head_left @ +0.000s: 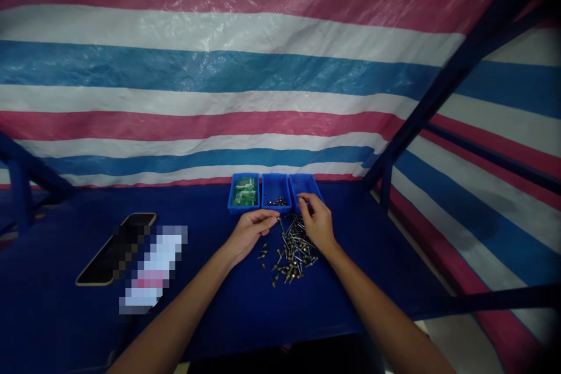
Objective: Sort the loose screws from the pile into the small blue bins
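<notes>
Left hand: thumb and index finger closed in a pinch on a small metal pin with a brass-coloured head, just in front of the blue plastic middle bin. Other fingers curled in.

Right hand: fingers bent, thumb and index fingertips close together at the near part of the blue plastic right bin. Can't tell if they grip anything, too small and dim.

Loose heap of thin silvery pins with brass-coloured heads on the dark blue tabletop, between the forearms, partly beside the right hand. Few short brass-coloured bits just left of it.

Three bins side by side behind the hands. Blue plastic left bin has green pieces in what looks like clear plastic. Middle one has a few small dark metal parts at its near end.

Black phone with pale edge lies well left, blurred-out white and pink item beside it. Red, white and blue striped sheet behind.
</notes>
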`<state>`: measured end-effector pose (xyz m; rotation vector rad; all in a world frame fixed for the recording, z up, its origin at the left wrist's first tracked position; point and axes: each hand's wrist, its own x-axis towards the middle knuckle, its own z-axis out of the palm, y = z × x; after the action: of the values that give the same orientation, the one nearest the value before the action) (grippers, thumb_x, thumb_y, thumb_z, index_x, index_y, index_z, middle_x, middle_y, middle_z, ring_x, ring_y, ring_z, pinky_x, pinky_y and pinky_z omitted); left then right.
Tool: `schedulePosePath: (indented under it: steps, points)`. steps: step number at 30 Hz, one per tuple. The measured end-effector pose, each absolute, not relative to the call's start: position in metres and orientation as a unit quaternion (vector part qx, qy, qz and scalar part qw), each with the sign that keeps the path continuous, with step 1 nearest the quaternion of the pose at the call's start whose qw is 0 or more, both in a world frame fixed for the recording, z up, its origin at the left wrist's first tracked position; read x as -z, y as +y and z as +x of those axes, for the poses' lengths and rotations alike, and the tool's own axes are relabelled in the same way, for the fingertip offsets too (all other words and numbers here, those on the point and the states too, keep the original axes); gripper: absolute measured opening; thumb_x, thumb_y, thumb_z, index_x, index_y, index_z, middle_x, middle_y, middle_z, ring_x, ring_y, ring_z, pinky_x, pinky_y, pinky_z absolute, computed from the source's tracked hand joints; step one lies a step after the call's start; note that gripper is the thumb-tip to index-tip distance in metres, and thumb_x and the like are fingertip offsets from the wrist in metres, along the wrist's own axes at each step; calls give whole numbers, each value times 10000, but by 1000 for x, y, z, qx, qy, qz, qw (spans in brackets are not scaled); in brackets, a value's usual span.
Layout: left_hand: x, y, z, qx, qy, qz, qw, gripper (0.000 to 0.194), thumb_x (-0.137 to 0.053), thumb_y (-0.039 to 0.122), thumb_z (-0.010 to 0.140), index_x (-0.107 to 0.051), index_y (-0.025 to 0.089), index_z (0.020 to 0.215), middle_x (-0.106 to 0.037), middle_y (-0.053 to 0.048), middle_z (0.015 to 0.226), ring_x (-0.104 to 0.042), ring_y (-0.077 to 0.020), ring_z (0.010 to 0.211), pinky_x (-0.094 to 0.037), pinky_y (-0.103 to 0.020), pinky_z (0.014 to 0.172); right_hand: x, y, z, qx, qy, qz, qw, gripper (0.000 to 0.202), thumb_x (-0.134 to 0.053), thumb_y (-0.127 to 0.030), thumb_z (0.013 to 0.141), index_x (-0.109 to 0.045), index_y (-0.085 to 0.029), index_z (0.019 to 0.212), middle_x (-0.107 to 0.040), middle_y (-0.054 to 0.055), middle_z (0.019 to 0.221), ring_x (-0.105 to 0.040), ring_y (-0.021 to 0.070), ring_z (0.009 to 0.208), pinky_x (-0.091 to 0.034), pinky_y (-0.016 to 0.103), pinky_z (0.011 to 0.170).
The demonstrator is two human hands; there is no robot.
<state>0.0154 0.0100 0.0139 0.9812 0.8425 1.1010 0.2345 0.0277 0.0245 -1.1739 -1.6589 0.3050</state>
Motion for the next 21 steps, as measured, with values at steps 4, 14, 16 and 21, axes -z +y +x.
schedulePosePath:
  steps: [4, 14, 16, 21]
  points:
    - [-14, 11, 16, -491, 370, 420, 668, 303, -932, 321, 752, -822, 155, 980, -690, -48, 835, -499, -95, 673, -339, -235, 612, -25, 27, 234, -128, -695, -487, 514, 243, -505, -329, 1072, -709, -219, 1146, -751, 56, 1071, -698, 203, 902, -538, 325, 828]
    - [-23, 9, 9, -489, 251, 284, 786, 209, -864, 241, 867, -724, 144, 987, -616, -28, 929, -526, -84, 739, -441, -217, 673, -25, 27, 234, -130, -694, -490, 511, 250, -498, -340, 1074, -707, -222, 1145, -750, 56, 1055, -692, 203, 879, -538, 324, 809]
    - [-22, 8, 9, -486, 228, 273, 798, 202, -847, 241, 885, -701, 146, 988, -597, -21, 907, -517, -85, 725, -431, -216, 648, -25, 28, 234, -130, -694, -490, 511, 248, -500, -338, 1073, -707, -223, 1145, -751, 56, 1056, -693, 202, 881, -538, 322, 808]
    - [-22, 8, 9, -485, 200, 264, 809, 170, -821, 213, 908, -696, 137, 995, -579, -17, 874, -522, -84, 728, -410, -203, 614, -25, 28, 234, -128, -694, -489, 513, 249, -503, -344, 1072, -712, -221, 1129, -757, 53, 1042, -701, 200, 883, -540, 319, 822]
